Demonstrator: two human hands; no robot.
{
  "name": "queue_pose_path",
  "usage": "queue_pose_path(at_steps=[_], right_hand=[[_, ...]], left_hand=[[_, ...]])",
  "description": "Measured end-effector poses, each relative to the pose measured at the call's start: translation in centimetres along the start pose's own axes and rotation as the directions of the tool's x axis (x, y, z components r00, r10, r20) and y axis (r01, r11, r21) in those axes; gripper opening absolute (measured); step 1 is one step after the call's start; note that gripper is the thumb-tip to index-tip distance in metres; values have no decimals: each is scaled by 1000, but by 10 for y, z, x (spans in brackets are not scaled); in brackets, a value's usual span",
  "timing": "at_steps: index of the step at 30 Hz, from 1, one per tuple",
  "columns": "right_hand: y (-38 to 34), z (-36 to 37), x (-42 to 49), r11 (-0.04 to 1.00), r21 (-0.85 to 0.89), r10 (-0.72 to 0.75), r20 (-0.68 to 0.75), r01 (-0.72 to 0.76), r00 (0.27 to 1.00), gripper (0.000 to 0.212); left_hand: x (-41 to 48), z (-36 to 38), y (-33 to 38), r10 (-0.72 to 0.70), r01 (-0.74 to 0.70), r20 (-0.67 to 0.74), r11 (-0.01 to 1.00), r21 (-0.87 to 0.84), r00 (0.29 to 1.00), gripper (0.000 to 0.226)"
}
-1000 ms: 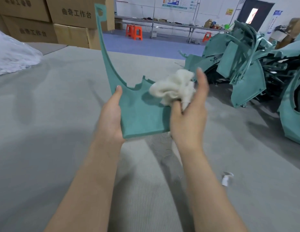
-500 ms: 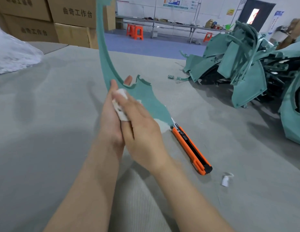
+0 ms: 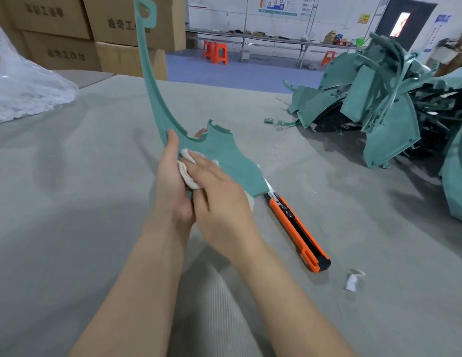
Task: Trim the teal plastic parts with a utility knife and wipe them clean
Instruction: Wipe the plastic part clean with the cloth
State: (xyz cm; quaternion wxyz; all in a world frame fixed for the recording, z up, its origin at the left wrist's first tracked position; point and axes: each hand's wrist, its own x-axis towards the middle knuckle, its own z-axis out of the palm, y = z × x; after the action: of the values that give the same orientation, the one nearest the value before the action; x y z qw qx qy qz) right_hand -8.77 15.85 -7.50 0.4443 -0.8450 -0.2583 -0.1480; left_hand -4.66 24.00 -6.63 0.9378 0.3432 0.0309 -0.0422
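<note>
While my left hand (image 3: pixel 170 186) grips the teal part (image 3: pixel 224 155) upright above the table (image 3: pixel 70 202), right hand (image 3: pixel 219 202) presses the cloth (image 3: pixel 186 173) flat-fingered on it; I'd wipe firm strokes outward past edges.

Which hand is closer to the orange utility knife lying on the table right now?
Right. The right hand presses the cloth on the teal part, just left of the blade end of the utility knife; the left hand grips the part's left edge, farther away.
</note>
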Motion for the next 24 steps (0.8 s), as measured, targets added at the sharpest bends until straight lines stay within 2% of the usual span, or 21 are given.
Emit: queue_pose_path(at_steps=[2,5,9,14,17,21,24], right_hand=[[6,-11,3,1000,-6,-24,-1,24,1000,50],[18,-24,8,998,-58,-24,-129,17,991,50],[22,-21,8,997,-79,-38,-236,20,971,47],[49,-44,9,972,-76,186,-321,-221,929,47],[51,-48,7,959,-64,230,-402,-277,886,46],[32,-47,6,992,3,104,-550,-122,828,42],[11,-32,4,999,36,-13,-438,31,899,37]], left_hand=[[0,-1,-2,4,-3,53,1000,-13,999,65],[-1,5,-10,-51,57,154,998,-33,987,68],[-2,6,-8,-47,56,174,997,-44,984,64],[-7,8,-5,-45,38,146,998,47,988,59],[-7,13,-6,-62,55,120,997,61,991,54],[-8,18,-8,-60,55,112,997,53,992,47],[-8,22,-13,-97,91,110,994,63,989,57]])
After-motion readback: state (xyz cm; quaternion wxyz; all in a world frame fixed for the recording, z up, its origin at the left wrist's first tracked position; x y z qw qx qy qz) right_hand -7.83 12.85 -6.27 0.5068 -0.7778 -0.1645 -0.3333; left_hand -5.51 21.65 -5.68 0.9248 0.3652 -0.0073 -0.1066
